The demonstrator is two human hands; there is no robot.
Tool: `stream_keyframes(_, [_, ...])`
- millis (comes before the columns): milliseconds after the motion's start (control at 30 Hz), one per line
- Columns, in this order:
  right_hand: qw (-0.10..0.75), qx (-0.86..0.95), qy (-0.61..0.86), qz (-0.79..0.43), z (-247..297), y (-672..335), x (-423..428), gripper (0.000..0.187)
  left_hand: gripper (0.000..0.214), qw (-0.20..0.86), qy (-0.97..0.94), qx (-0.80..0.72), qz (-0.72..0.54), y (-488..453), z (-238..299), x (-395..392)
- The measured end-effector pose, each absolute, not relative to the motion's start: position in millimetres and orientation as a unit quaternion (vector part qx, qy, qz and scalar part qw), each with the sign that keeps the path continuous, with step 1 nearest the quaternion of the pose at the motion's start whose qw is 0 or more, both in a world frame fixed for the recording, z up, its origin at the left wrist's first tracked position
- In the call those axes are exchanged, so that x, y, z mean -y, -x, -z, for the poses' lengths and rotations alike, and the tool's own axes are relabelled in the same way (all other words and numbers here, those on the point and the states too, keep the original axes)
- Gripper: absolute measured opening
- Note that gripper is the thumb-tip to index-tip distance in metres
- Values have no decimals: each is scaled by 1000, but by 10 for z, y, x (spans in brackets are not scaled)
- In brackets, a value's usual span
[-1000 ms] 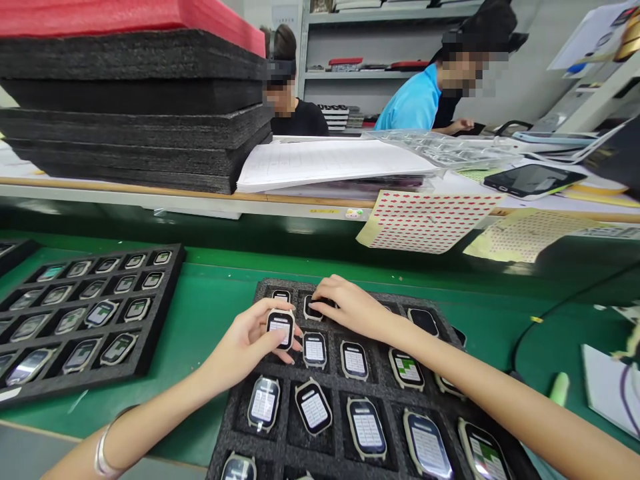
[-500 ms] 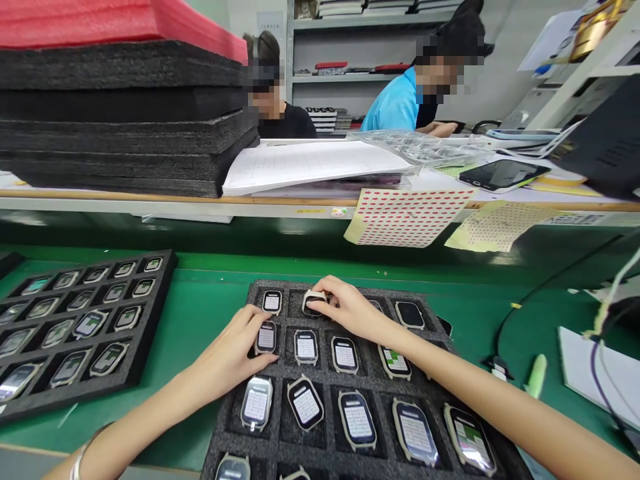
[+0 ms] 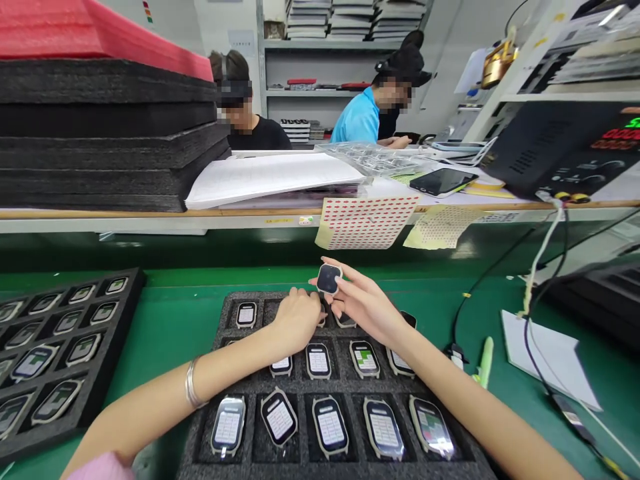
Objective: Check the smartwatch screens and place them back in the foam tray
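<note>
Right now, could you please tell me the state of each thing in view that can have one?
Dark watch: screen off, pinched in the right hand above the near tray.
Left hand: palm down on the tray's far rows; grip hidden.
Front-row watches: screens lit, seated in their slots.
Tablet: screen dark, lying flat on the shelf.
Counter display: red digits lit.

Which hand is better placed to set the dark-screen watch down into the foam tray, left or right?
Probably the right. The right hand pinches the dark-screen watch above the far row of the foam tray. The left hand rests curled on that row, its fingertips hidden.
</note>
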State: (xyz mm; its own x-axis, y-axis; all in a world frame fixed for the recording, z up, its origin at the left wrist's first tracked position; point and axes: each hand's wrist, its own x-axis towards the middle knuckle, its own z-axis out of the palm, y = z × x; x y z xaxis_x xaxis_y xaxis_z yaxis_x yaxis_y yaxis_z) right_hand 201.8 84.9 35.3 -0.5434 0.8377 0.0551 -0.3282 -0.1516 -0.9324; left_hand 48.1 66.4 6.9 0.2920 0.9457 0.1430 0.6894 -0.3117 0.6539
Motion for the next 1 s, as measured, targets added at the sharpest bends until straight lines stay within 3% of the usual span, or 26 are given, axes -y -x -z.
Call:
stream_keyframes(333, [397, 519, 201, -730, -375, -2096, -795, 39, 33, 485, -627, -449, -413, -175, -219, -538])
stream_keyframes(500, [352, 510, 197, -760, -342, -2101, -811, 40, 44, 667, -395, -386, -501, -158, -240, -366])
stream_keyframes(667, [340, 512, 205, -762, -326, -2096, -804, 41, 48, 590, -475, -448, -474, -173, -171, -315])
stream_keyframes(833, [331, 511, 207, -766, -308, -2105, -806, 41, 31, 492, -579, -472, -447, -159, -154, -266])
stream_keyframes(1000, [324, 514, 207, -767, -290, -2075, -754, 40, 41, 399, -623, -492, -459, -161, -118, -231])
